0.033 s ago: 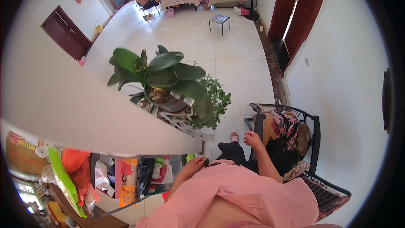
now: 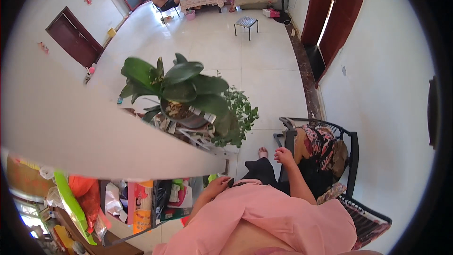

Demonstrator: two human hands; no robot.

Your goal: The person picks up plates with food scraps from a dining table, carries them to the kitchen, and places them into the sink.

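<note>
One black-framed chair (image 2: pixel 353 158) stands at right, clothes (image 2: pixel 322 142) heaped on it. Potted plant (image 2: pixel 184 87): ahead, left of chair. Right hand (image 2: pixel 284 157): released, fingers loosely bent, near the chair's armrest (image 2: pixel 289 140). Left hand (image 2: pixel 217 187): small dark object (image 2: pixel 230 182) at its fingertips; whether grasped, cannot tell.

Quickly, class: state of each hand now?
Left hand: fingers at a small black rounded object; grip cannot be told.
Right hand: half open, fingers curled, nothing visibly held.
</note>
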